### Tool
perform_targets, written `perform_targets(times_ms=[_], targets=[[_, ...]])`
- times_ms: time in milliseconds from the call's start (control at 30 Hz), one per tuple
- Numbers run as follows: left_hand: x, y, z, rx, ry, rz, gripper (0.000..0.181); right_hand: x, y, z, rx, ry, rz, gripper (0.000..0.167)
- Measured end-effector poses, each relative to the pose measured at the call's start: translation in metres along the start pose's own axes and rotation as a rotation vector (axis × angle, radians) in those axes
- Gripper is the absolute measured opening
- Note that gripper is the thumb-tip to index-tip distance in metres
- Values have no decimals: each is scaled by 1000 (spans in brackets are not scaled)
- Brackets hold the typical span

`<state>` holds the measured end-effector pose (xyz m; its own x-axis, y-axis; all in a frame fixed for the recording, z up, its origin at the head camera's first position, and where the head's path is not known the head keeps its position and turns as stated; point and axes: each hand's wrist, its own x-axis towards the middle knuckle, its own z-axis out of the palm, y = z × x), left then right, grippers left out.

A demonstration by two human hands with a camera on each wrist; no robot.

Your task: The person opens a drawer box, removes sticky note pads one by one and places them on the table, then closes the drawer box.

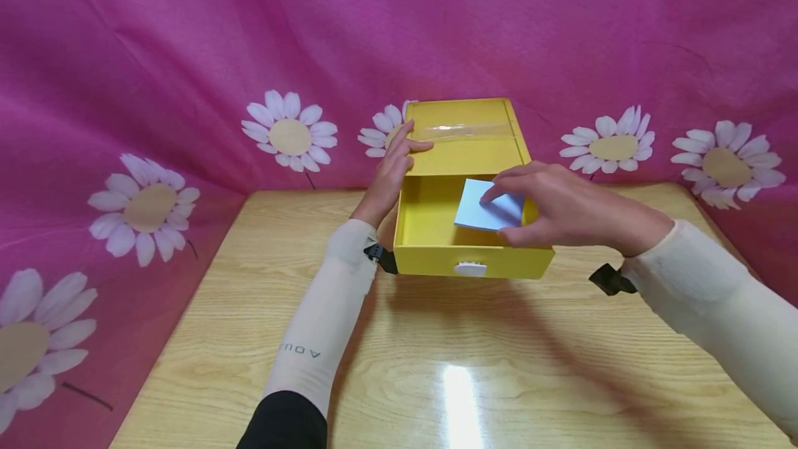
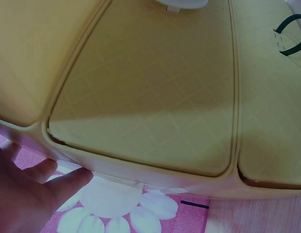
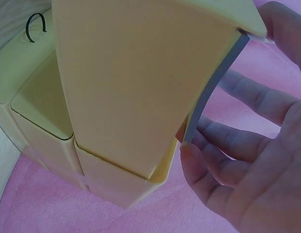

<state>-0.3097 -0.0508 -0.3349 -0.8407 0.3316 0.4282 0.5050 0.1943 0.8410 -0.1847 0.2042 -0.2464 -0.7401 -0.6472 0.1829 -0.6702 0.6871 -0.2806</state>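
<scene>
A yellow box [image 1: 467,154] stands on the table with its drawer [image 1: 430,260] pulled out; a white knob [image 1: 470,269] is on the drawer's front. Over the open drawer my right hand [image 1: 561,206] holds a light blue square pad, apparently of notes [image 1: 474,208]. Its thin edge [image 3: 213,85] shows between thumb and fingers in the right wrist view, partly behind the drawer wall. My left hand [image 1: 388,182] rests on the box's upper left edge with fingers extended. In the left wrist view, the left hand's fingertips [image 2: 82,175] touch the box's edge.
Behind the box hangs a pink cloth [image 1: 399,26] printed with white daisies. Pale wood tabletop [image 1: 268,283] extends around the box, with a bright light reflection near the front. A dark loop [image 2: 291,34] sticks out of the box's side.
</scene>
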Motion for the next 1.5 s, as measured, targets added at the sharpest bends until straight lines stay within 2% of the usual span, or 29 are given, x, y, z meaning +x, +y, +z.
perform_targets(times_ms=[133,200,333,400,433,600,1167,1500], targets=[[0,0,-1,-6,2,1,48,-2,1,-2,0,3,-6,34],[-2,7,-1,-12,-4,-11,48,-3,2,-2,2,0,-6,34],[-2,6,-1,-13,2,-9,48,-6,3,-3,4,-13,12,33],[-1,3,0,-6,12,-1,48,-7,4,-4,0,-17,22,34],[0,-2,0,-5,14,7,48,-7,4,-4,-2,-18,25,34],[1,-4,0,-20,4,-1,48,-10,6,-3,-6,-14,35,35],[-1,-1,2,-23,3,11,47,-25,15,-1,-27,79,20,35],[0,4,-1,-40,-26,-16,46,-31,20,-4,-2,96,44,36]])
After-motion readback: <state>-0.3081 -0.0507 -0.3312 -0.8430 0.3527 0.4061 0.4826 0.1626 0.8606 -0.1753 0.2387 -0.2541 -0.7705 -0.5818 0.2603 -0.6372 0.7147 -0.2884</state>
